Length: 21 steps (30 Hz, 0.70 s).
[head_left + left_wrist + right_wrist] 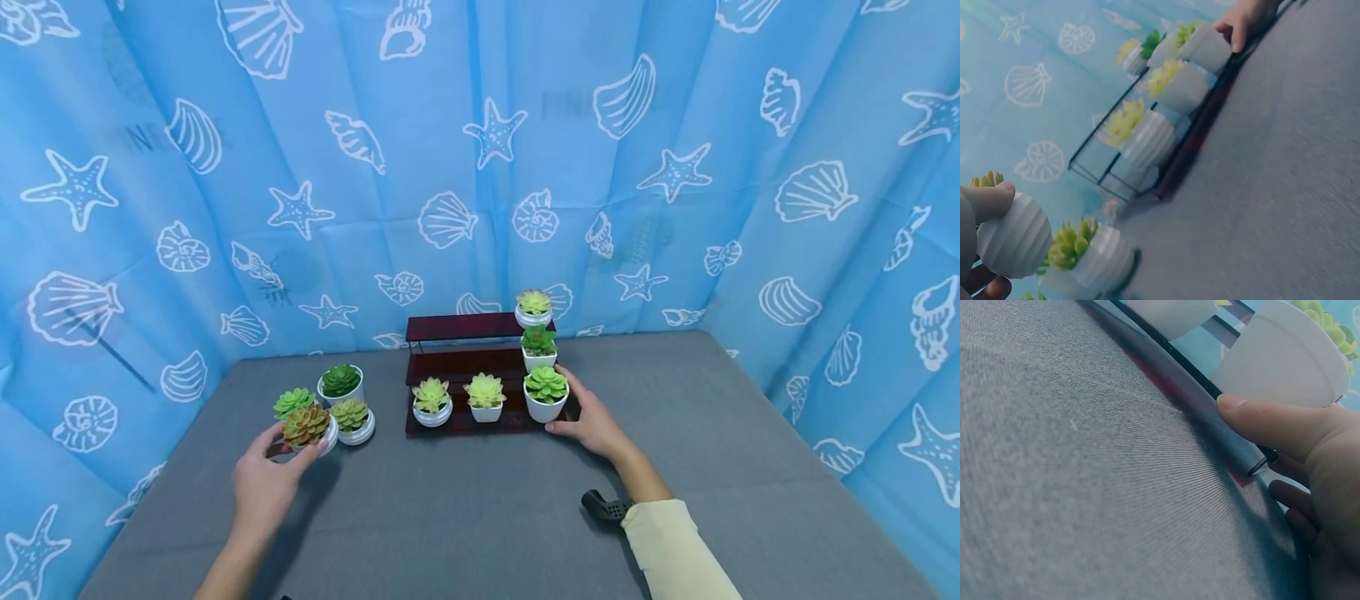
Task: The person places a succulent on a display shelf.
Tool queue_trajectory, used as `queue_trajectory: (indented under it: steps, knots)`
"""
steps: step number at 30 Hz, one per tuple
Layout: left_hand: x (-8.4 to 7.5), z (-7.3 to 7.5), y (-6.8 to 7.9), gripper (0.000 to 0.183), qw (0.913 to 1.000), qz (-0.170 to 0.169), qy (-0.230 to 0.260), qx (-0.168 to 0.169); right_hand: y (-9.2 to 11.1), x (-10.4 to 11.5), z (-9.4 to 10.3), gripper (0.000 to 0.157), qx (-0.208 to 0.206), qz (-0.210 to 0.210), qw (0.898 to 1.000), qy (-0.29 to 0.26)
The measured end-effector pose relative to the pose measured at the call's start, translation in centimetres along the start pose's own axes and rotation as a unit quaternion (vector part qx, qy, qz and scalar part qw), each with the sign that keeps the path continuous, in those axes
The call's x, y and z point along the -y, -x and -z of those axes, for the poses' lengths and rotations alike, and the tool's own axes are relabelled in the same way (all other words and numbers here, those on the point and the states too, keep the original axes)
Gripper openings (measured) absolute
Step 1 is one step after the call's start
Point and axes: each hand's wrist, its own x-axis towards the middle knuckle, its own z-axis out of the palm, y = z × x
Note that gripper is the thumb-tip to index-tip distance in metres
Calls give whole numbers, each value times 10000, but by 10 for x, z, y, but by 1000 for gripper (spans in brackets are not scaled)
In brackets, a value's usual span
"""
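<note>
On the left, my left hand holds a potted succulent with orange-brown leaves above the table. Its white ribbed pot sits between thumb and fingers in the left wrist view. A dark red three-tier shelf stands at the middle back. My right hand grips the shelf's right end, thumb on the front edge and fingers curled around the side. Beside that thumb, a green succulent in a smooth white pot stands on the bottom tier.
Two pale yellow-green succulents share the bottom tier. One small plant occupies the middle tier's right end, another the top's. Three more potted succulents cluster near my left hand. A black curved object lies by the right sleeve; a blue curtain hangs behind.
</note>
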Motion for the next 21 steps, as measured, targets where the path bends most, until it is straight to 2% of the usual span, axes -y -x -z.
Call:
queue_trajectory:
  steps: [7,10,18,21]
  knots:
    - [-20,-10,-13,73,9981,-508,245,265,1,0,-1,98,-6,-31,10000,-27]
    - [-28,-17,-21,72,9969,-624,321,349,1,0,-1,98,-16,-40,10000,-32]
    - [-47,-38,-45,74,9935,-619,442,850,1,3,0,98,-43,-44,10000,-33]
    - [-52,-48,-52,72,9922,-694,434,939,0,4,0,98,-52,-25,10000,-35]
